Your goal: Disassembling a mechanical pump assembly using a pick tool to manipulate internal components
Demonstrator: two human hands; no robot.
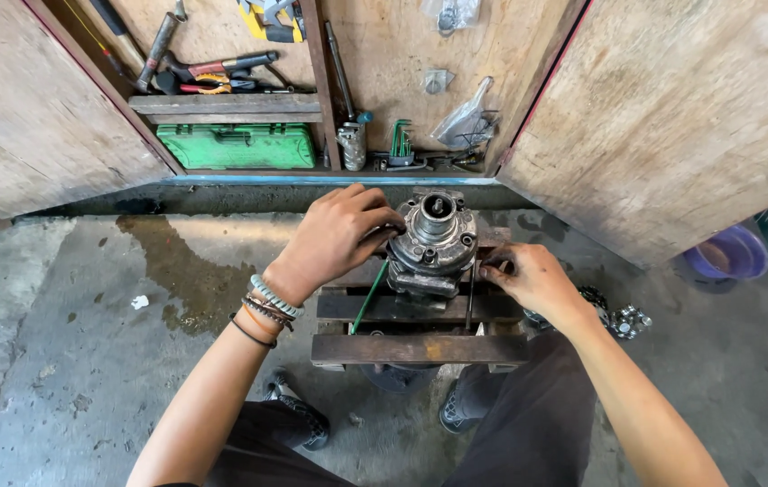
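A round grey metal housing [435, 239] with a central shaft and a bolted flange is seen standing upright on a small slatted wooden stand [418, 347], which is set on the concrete floor [68, 361] in front of an open plywood cabinet [672, 117]. The left hand [340, 236] is laid against the housing's left side, its grip closed around the flange edge. The right hand [528, 275] is pressed at the housing's lower right, where a thin dark rod [471, 293] is pinched between its fingers. A green tool case [238, 145] is seen on the cabinet's lower shelf, with hand tools [208, 72] above.
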